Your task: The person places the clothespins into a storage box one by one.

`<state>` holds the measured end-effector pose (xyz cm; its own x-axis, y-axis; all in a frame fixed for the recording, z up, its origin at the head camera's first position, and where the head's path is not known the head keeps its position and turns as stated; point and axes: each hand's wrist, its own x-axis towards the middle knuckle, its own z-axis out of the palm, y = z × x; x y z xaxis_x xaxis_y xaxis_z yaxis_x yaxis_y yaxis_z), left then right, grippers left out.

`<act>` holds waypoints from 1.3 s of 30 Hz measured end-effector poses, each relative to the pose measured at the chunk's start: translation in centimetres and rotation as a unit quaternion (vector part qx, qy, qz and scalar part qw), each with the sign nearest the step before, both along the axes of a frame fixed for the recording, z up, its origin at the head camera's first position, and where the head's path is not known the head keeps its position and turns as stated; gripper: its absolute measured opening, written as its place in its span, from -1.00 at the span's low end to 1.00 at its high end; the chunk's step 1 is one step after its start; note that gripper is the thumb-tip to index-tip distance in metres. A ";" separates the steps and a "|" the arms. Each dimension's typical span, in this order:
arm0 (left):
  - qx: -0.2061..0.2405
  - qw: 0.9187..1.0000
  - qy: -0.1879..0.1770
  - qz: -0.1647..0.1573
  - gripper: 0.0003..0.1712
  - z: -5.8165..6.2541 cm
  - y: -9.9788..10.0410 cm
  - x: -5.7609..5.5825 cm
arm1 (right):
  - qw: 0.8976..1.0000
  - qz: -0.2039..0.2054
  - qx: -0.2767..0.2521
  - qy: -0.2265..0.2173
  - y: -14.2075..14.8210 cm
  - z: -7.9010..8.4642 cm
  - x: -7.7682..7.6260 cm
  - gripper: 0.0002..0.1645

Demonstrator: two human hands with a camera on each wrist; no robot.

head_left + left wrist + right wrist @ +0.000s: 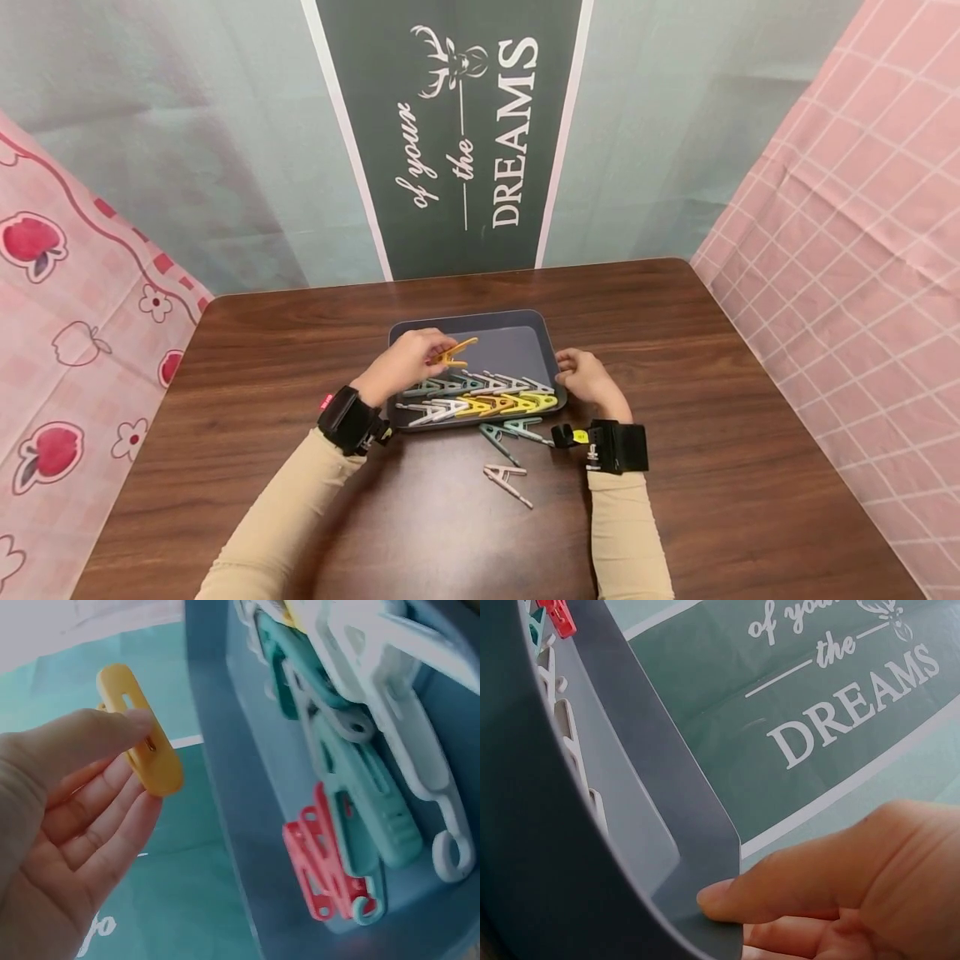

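Note:
My left hand [408, 360] pinches an orange-yellow clothespin [139, 731] between thumb and fingers, above the left part of a dark grey tray [510, 350]. At the tray's right side, my right hand [588, 379] grips the rim, thumb inside and fingers outside in the right wrist view. Clothespins lie in rows in the tray's near half: white ones [442, 408], yellow ones [536, 403] and green ones [367, 787]. A red clothespin [319, 859] shows among them in the left wrist view.
On the brown table [720, 417], green clothespins [517, 432] and a pale pinkish clothespin [508, 482] lie in front of the tray. A green lettered cloth [465, 133] hangs behind the table, with pink cloths [847, 250] at the sides.

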<state>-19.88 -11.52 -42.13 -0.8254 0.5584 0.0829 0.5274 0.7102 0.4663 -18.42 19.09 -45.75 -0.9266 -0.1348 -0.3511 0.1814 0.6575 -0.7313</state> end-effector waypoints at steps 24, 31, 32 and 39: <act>-0.146 0.988 -0.048 -0.034 -0.71 0.1 0.9 -3.2 | 1.000 -0.004 0.008 0.001 -0.2 0.3 -0.1 -0.46; -0.177 0.981 -0.065 -0.045 -0.59 -0.3 1.7 -3.9 | 1.000 0.011 0.014 0.018 -0.1 0.5 0.0 -0.46; -0.180 0.980 -0.069 -0.043 -0.59 -0.3 1.8 -4.0 | 1.000 0.015 0.016 0.022 -0.1 0.5 0.1 -0.46; -0.219 0.973 -0.062 -0.041 -0.76 -0.7 2.3 -4.2 | 0.999 0.016 0.015 0.025 -0.1 0.4 0.1 -0.45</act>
<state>-24.06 -9.25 -42.82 -0.7653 0.5820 -0.2751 0.5498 0.8132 0.1910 -18.34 19.01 -45.37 -0.9386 -0.1540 -0.3087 0.1242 0.6839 -0.7189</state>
